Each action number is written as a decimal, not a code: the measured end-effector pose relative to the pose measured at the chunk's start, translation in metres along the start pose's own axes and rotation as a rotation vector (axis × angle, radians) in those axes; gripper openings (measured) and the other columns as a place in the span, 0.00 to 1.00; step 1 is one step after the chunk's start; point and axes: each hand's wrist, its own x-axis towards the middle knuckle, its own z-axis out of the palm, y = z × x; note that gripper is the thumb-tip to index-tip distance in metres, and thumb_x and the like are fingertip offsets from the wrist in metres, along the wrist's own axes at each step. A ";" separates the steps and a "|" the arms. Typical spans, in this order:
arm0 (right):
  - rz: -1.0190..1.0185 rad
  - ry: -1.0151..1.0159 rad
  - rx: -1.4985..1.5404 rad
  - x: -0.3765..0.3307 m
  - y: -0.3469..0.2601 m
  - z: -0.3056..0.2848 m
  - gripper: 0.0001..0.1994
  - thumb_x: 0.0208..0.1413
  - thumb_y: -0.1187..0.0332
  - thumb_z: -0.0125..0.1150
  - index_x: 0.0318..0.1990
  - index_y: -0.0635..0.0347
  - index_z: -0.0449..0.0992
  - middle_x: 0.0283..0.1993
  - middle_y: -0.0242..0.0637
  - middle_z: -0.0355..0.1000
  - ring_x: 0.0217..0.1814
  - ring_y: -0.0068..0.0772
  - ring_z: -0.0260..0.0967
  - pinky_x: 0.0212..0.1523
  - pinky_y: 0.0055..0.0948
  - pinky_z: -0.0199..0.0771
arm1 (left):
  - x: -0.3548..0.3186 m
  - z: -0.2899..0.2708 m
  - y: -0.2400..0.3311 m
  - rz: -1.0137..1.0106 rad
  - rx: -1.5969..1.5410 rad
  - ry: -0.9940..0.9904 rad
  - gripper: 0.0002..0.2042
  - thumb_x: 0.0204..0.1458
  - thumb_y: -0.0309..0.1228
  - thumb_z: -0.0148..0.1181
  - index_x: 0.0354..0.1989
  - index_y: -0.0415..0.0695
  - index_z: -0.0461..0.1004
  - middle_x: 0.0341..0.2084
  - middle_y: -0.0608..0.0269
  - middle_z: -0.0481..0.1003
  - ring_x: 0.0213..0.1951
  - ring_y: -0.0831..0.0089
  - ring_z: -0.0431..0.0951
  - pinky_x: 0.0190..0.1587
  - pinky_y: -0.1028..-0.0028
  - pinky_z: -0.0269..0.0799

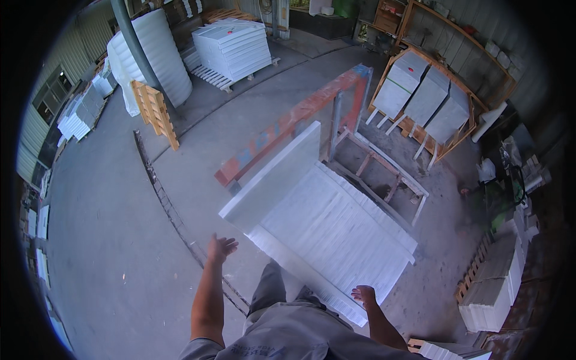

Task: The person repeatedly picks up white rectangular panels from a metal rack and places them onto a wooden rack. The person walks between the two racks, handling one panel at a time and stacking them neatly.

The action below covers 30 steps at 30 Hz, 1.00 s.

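I look down at a row of white stone slabs (336, 234) standing on edge and leaning against a red and blue steel rack (294, 117). My right hand (364, 294) rests with spread fingers on the top edge of the nearest slab, near its right corner. My left hand (220, 247) is out in the air to the left, fingers apart, holding nothing, a little short of the slabs' left end. My grey trousers and shirt fill the bottom of the view.
A wooden frame (390, 174) lies behind the rack. More slabs stand in a wooden rack (423, 96) at the right. A stacked pallet of white tiles (233, 48), a white roll (156, 57), an upright pallet (155, 111) and a floor channel (165, 198) are around.
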 end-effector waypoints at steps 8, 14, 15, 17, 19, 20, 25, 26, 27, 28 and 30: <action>-0.156 -0.190 -0.037 0.049 -0.076 0.123 0.14 0.51 0.66 0.51 0.41 0.67 0.69 0.36 0.47 0.73 0.35 0.41 0.74 0.29 0.31 0.72 | 0.077 0.029 0.052 -0.431 -0.265 0.059 0.34 0.55 0.53 0.28 0.53 0.29 0.52 0.42 0.37 0.68 0.39 0.48 0.73 0.34 0.61 0.74; -0.232 -0.285 -0.044 0.095 -0.166 0.232 0.17 0.52 0.60 0.53 0.42 0.65 0.69 0.38 0.46 0.73 0.37 0.41 0.73 0.34 0.33 0.72 | 0.124 0.022 0.047 -0.515 -0.226 -0.168 0.12 0.50 0.35 0.52 0.39 0.41 0.67 0.31 0.56 0.71 0.30 0.62 0.74 0.29 0.73 0.75; -0.239 -0.304 0.006 0.098 -0.182 0.248 0.17 0.52 0.60 0.53 0.42 0.65 0.69 0.37 0.46 0.73 0.37 0.40 0.74 0.34 0.33 0.72 | 0.130 0.020 0.043 -0.578 -0.181 -0.146 0.10 0.50 0.35 0.54 0.36 0.42 0.69 0.30 0.60 0.71 0.30 0.63 0.73 0.30 0.73 0.74; -0.279 -0.317 -0.001 0.105 -0.217 0.278 0.17 0.52 0.60 0.53 0.42 0.65 0.69 0.37 0.46 0.73 0.36 0.40 0.74 0.34 0.32 0.73 | 0.141 0.017 0.032 -0.474 -0.047 -0.208 0.10 0.51 0.34 0.51 0.36 0.42 0.70 0.30 0.58 0.72 0.33 0.60 0.74 0.31 0.71 0.76; -0.334 -0.347 0.012 0.114 -0.252 0.307 0.16 0.52 0.61 0.53 0.42 0.65 0.69 0.37 0.46 0.73 0.36 0.40 0.74 0.33 0.32 0.74 | 0.149 0.015 0.021 -0.199 0.186 -0.335 0.10 0.52 0.34 0.49 0.36 0.42 0.72 0.31 0.57 0.73 0.36 0.57 0.74 0.31 0.69 0.77; -0.375 -0.363 0.010 0.118 -0.269 0.318 0.16 0.52 0.61 0.52 0.42 0.65 0.69 0.37 0.46 0.73 0.35 0.40 0.74 0.33 0.33 0.74 | 0.154 0.016 0.018 -0.233 0.042 -0.299 0.10 0.53 0.34 0.48 0.36 0.42 0.72 0.32 0.56 0.73 0.37 0.55 0.74 0.32 0.68 0.78; -0.382 -0.315 0.024 0.158 -0.337 0.360 0.17 0.50 0.61 0.55 0.42 0.65 0.69 0.37 0.45 0.73 0.35 0.41 0.74 0.32 0.35 0.75 | 0.160 0.018 0.013 -0.516 -0.738 -0.105 0.15 0.53 0.35 0.44 0.40 0.38 0.72 0.34 0.50 0.72 0.35 0.54 0.72 0.31 0.68 0.79; -0.399 -0.294 0.045 0.170 -0.350 0.368 0.17 0.49 0.61 0.55 0.42 0.65 0.68 0.36 0.45 0.72 0.35 0.42 0.74 0.32 0.35 0.76 | 0.158 0.018 0.013 -0.529 -0.794 -0.167 0.15 0.53 0.35 0.44 0.41 0.37 0.71 0.35 0.50 0.71 0.36 0.55 0.72 0.32 0.68 0.78; -0.414 -0.273 0.066 0.180 -0.359 0.375 0.18 0.49 0.61 0.56 0.42 0.65 0.68 0.36 0.45 0.72 0.35 0.42 0.74 0.32 0.35 0.76 | 0.157 0.020 0.012 -0.487 -0.811 -0.096 0.14 0.52 0.28 0.41 0.39 0.29 0.68 0.31 0.46 0.70 0.32 0.56 0.71 0.24 0.71 0.75; -0.435 -0.256 0.034 0.190 -0.369 0.381 0.21 0.47 0.59 0.58 0.43 0.66 0.67 0.38 0.45 0.71 0.35 0.43 0.73 0.34 0.37 0.76 | 0.156 0.020 0.011 -0.470 -0.796 -0.071 0.14 0.52 0.27 0.40 0.39 0.28 0.67 0.31 0.45 0.70 0.32 0.56 0.71 0.24 0.71 0.75; -0.410 -0.243 0.079 0.207 -0.393 0.392 0.23 0.47 0.58 0.57 0.45 0.66 0.66 0.41 0.46 0.69 0.38 0.44 0.72 0.34 0.38 0.75 | 0.154 0.019 0.006 -0.457 -0.869 -0.135 0.15 0.52 0.25 0.38 0.40 0.25 0.65 0.32 0.42 0.70 0.33 0.54 0.72 0.27 0.70 0.77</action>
